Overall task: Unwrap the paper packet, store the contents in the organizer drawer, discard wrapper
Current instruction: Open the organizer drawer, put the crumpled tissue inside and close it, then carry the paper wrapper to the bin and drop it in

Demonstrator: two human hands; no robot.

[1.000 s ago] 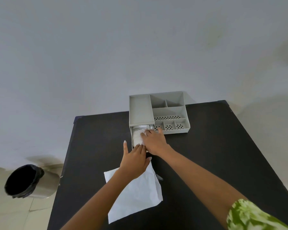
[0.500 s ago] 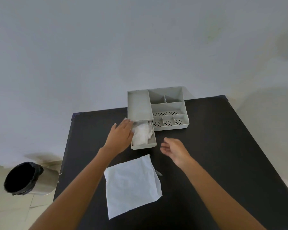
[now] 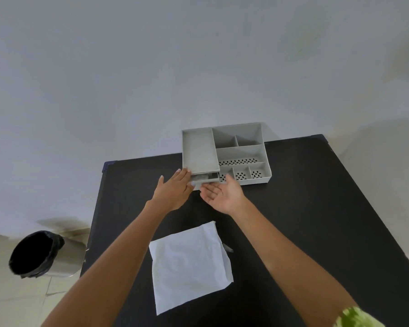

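A grey organizer stands at the far edge of the black table. Its drawer on the left side is nearly pushed in, with a sliver of the white contents showing inside. My left hand lies flat, fingers together, touching the drawer's front left corner. My right hand is open, palm turned up, with its fingertips at the drawer's front. The unfolded white paper wrapper lies flat on the table nearer to me, between my forearms.
A bin with a black liner stands on the floor to the left of the table. A small grey scrap lies by the wrapper's right edge. A plain wall rises behind the table.
The drawer was pulled out with the white contents showing; it has slid most of the way in. Both hands moved forward to its front, and the right hand turned palm up.
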